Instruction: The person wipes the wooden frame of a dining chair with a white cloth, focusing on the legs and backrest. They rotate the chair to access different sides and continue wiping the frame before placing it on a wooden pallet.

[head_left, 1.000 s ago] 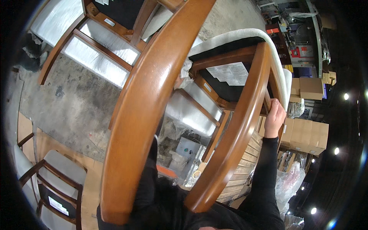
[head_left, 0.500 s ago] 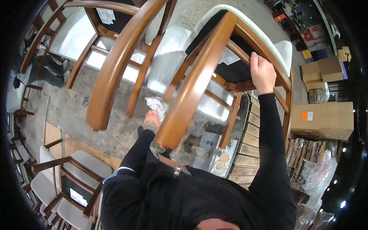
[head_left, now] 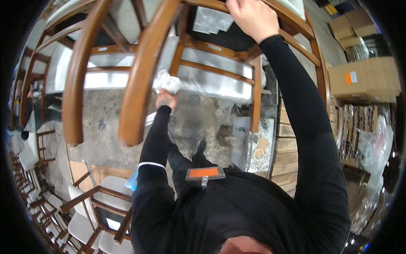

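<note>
Curved wood (head_left: 144, 80) now left of cloth (head_left: 168, 84)

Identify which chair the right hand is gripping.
The chair at top centre: the right hand grips its rail, apart from the chair at upper left and the chairs at lower left.

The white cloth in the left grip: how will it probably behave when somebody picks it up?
The white cloth would probably be floppy, since it looks bunched and crumpled. It is likely light, as the left grip alone holds it. It seems unlikely to roll far, because its outline is irregular.
</note>
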Available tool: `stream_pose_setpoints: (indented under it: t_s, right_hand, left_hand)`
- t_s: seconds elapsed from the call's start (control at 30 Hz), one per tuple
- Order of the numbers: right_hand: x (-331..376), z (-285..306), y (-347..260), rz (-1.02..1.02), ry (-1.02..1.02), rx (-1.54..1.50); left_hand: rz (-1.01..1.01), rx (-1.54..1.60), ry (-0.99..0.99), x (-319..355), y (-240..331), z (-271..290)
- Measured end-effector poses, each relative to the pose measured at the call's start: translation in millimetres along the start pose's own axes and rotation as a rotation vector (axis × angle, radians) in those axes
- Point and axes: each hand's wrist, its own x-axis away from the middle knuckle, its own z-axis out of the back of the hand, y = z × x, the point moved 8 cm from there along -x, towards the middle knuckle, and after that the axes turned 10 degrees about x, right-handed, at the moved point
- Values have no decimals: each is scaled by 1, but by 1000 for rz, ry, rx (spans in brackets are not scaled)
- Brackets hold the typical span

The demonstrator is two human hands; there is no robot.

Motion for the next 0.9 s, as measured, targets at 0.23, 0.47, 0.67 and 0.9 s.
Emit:
stream_pose_setpoints:
  t_s: [0.23,0.47,0.67,0.9]
  right_hand:
    - [1,3,10,-145,-34,-238]
    - [-2,-2,17,-201,0,-243]
    - [7,3,22,-312,-12,-327]
    - [32,22,26,-377,136,-472]
  left_hand:
    - [69,1475,-583,21,-33,-10]
    - [-39,2236,-831,115,-56,-89]
    - [253,1177,-921,246,0,-147]
    - [135,1639,-615,262,91,-62]
